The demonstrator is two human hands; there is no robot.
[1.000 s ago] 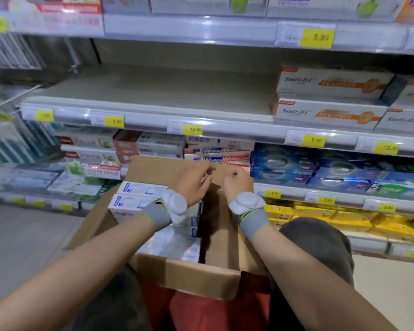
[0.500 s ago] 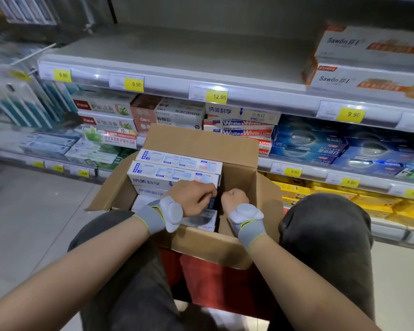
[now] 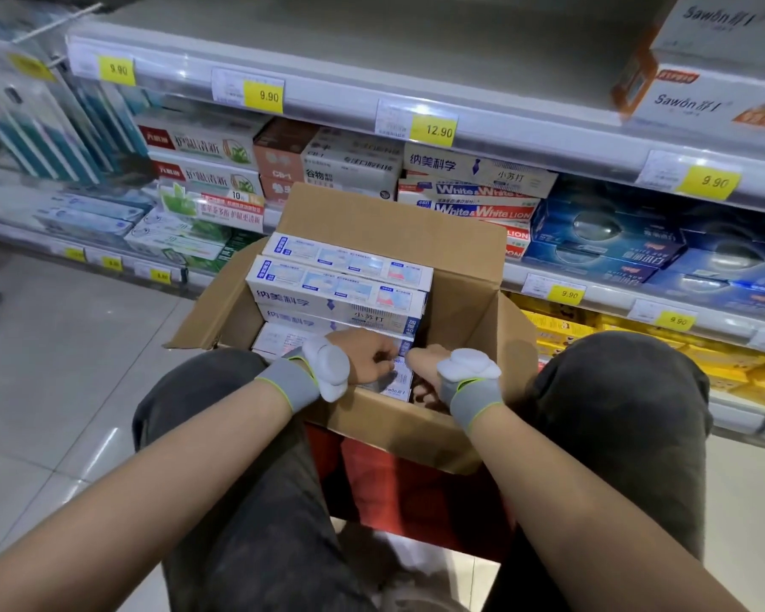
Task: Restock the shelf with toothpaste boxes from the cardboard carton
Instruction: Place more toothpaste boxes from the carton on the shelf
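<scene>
The toothpaste boxes [image 3: 339, 282] lie in stacks inside the cardboard carton [image 3: 469, 311], on its left side. The right side of the carton looks bare, so I think some boxes have gone out already. The carton sits on something red [image 3: 416, 492] between my knees, so I can reach in without bending far.

My left hand [image 3: 367, 357] is down in the carton, curled on top of a box near the front [image 3: 394, 382]. I think it is holding the end of that box, but my fingers hide the grip, so I cannot tell for sure. My right hand [image 3: 425, 368] is right beside it, with the fingers pointing down into the gap next to the boxes. I cannot tell if it is holding anything, because the fingers go out of sight.

I guess both hands are there to pull one box up and out.

The shelf [image 3: 416, 50] above is wide and mostly bare, with yellow price tags [image 3: 433, 130] along its edge. That looks like the spot to fill. Two Sawon boxes [image 3: 716, 95] sit at its right end, cut off by the edge. The shelves lower down are full of other boxes.
</scene>
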